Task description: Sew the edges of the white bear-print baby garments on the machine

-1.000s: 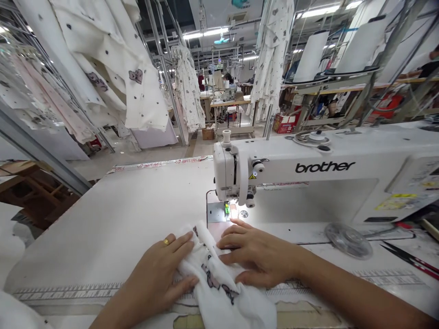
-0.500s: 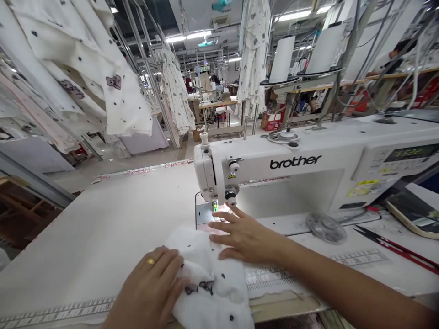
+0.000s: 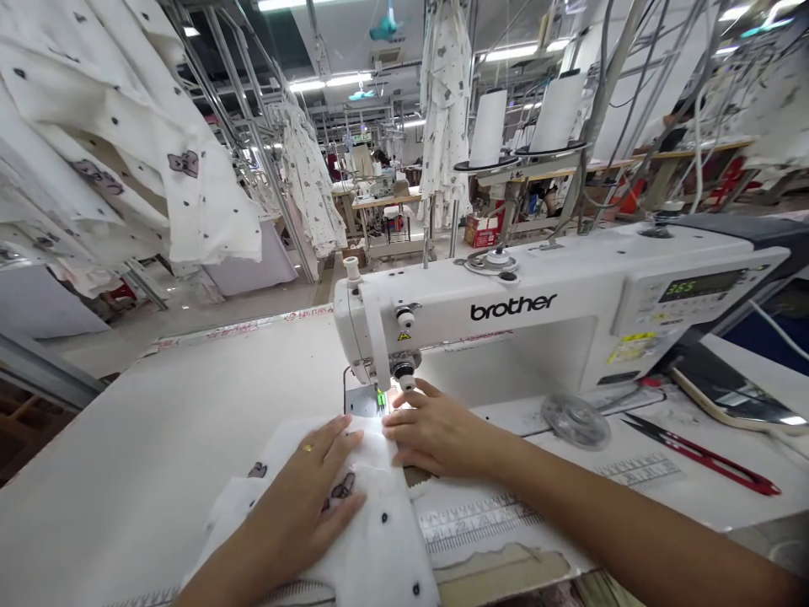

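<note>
White printed cloth [image 3: 372, 548] with small dark spots and grey bear motifs lies on the sewing machine table, its far end at the lit presser foot [image 3: 381, 400]. My left hand [image 3: 309, 485], a ring on one finger, rests flat on the cloth with fingers spread. Close to the presser foot, my right hand [image 3: 442, 434] has its fingers stretched over the cloth's right edge. Its fingertips touch the cloth there. Above both hands is the white head of the sewing machine [image 3: 442, 312]. The needle tip is too small to make out.
Right of my forearm lie a clear round disc [image 3: 575, 421], red-handled thread snips [image 3: 708, 455] and a phone [image 3: 736, 384]. A ruler strip [image 3: 471, 521] runs along the table's front. Thread cones [image 3: 489, 128] stand behind the machine; printed garments [image 3: 208, 194] hang at left.
My left hand has moved forward and slid over the cloth, which now lies flatter and spreads further left. The cloth's far end has come up to the presser foot. The view has turned slightly right.
</note>
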The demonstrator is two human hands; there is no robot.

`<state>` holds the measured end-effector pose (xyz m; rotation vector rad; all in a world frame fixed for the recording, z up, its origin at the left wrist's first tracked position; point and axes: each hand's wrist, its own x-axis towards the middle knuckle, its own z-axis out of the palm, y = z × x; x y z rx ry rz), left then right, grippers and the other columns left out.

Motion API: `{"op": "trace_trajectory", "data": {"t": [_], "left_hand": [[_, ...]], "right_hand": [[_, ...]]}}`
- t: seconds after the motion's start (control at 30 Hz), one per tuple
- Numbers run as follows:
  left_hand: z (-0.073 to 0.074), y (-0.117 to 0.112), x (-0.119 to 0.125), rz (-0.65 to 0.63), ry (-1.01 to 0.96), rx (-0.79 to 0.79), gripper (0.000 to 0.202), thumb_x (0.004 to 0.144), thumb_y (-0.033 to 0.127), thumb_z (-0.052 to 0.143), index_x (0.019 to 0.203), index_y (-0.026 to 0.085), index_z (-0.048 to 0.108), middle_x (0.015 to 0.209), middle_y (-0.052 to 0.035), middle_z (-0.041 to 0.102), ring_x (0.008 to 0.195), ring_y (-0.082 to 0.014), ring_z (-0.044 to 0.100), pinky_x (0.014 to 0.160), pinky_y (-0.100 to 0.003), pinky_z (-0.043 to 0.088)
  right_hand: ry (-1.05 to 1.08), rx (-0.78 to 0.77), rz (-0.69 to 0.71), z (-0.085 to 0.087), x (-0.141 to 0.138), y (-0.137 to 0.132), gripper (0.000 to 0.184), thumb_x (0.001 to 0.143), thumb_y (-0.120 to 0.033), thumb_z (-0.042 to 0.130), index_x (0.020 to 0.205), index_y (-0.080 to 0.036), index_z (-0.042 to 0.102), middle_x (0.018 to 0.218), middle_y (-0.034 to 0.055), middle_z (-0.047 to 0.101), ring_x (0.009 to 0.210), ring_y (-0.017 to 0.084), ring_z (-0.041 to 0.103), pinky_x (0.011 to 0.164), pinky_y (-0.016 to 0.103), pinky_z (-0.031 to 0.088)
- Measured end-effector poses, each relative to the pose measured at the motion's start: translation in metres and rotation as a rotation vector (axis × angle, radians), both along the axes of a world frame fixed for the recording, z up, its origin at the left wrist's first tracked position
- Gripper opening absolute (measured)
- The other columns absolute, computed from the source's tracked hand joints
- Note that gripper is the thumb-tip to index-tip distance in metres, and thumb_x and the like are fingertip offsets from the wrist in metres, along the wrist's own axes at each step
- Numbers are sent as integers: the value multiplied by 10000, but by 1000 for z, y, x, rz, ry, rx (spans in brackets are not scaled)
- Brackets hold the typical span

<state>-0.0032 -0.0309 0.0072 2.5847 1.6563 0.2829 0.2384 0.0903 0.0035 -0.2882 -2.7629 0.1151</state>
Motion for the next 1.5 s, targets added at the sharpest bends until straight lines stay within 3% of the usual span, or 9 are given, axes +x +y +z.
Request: {"op": "trace_trajectory", "data": {"t": [0.1, 0.2, 0.33, 0.53, 0.87, 1.13, 1.27, 1.37, 1.5], "left_hand": [[7, 0, 4, -63, -44, -22, 537, 950, 348, 515, 1459, 278, 359, 1481, -72, 451, 1366, -261, 419, 1155, -516, 341], [8, 6, 12, -113, -80, -91, 591, 938, 353, 543, 1484, 277, 328, 1506, -77, 421, 1365, -257, 426, 1133, -472, 391], [4, 17, 17, -157, -97, -126, 610, 939, 398, 540, 1493, 271, 319, 1552, -88, 348, 1425, -291, 332, 1166, -576, 268], [-2, 28, 14, -129, -69, -157, 634, 956, 465, 488, 1517, 263, 270, 1576, -94, 291, 1465, -320, 215, 1154, -648, 182], [-5, 33, 16, -81, -64, -140, 614, 977, 467, 440, 1528, 278, 243, 1581, -81, 281, 1471, -305, 205, 1165, -618, 181], [2, 31, 19, -115, -49, -144, 638, 966, 482, 458, 1529, 272, 242, 1583, -111, 258, 1467, -326, 202, 1144, -639, 204], [10, 22, 21, -123, -6, -212, 724, 957, 583, 387, 1538, 191, 205, 1585, -163, 194, 1473, -341, 123, 1131, -663, 196], [19, 2, 17, -101, 3, -248, 706, 954, 600, 382, 1514, 182, 280, 1567, -164, 253, 1466, -325, 187, 1140, -642, 218], [28, -44, -7, 89, -19, 8, 502, 990, 419, 432, 1464, 271, 355, 1498, -61, 445, 1404, -237, 378, 1162, -519, 307]], "right_hand": [[16, 33, -62, -2, 0, 2, 317, 988, -466, 507, 897, -192, 638, 1005, 1, 689, 1074, 209, 520, 1119, 424, 173], [37, 65, -95, -2, 0, 3, 300, 989, -459, 502, 990, -191, 636, 1084, 37, 670, 1073, 218, 520, 1125, 437, 169], [33, 27, -47, -2, 1, 3, 262, 986, -428, 518, 1066, -202, 620, 1133, 33, 661, 1104, 210, 512, 1133, 427, 172], [-5, -16, -99, -5, 0, 5, 264, 982, -465, 522, 1061, -234, 623, 1178, -2, 649, 1136, 201, 496, 1146, 437, 130], [30, 13, -169, -8, 0, 9, 280, 973, -474, 527, 1050, -222, 622, 1137, 33, 649, 1119, 228, 479, 1125, 448, 201], [128, -50, -7, -4, 4, 9, 246, 1001, -399, 497, 1074, -234, 665, 1081, 32, 670, 1081, 199, 533, 1136, 429, 201], [121, -121, 91, -2, 4, 8, 223, 990, -345, 516, 1098, -208, 655, 1041, 56, 678, 1104, 220, 530, 1097, 443, 281], [68, -170, 163, 2, 3, 6, 230, 989, -334, 506, 1109, -210, 658, 1071, 76, 663, 1094, 237, 526, 1038, 437, 354], [0, -199, 203, 9, 3, 4, 243, 993, -360, 492, 1089, -228, 673, 1089, 79, 649, 1096, 241, 526, 1011, 447, 380]]}}
